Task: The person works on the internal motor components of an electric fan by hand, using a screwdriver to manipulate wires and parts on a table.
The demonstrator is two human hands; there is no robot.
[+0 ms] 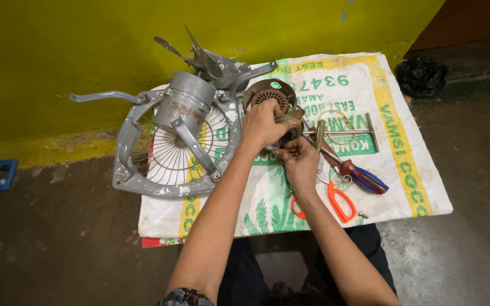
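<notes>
My two forearms run up from the bottom of the frame and meet near its centre. My right hand (300, 158) sits lower, fingers curled shut around the underside of a small motor part (288, 134), a round metal piece with copper windings; exactly which fingers press it I cannot tell. My left hand (261, 123) lies just above it, fingers closed down over the top of the same part, so it is held between both hands, a little above the white woven sack (415, 170) that covers the work surface.

Just right of my right wrist, orange-handled scissors (336, 199) lie flat on the sack, and beside them, toward the right, a screwdriver with a red and blue handle (364, 177). Above that, a T-shaped metal tool (351, 132) lies across the sack.

Directly above my left hand, touching or nearly touching it, is a round brown motor housing (269, 94). In the left half of the frame, a grey fan frame with a wire grille (171, 153) rests partly on the sack, a grey cylindrical motor body (184, 104) on top of it. Farther up lie the grey fan blades (208, 62), against the yellow wall (86, 45). At far left, a small blue object (2, 173) lies on the dark floor.
</notes>
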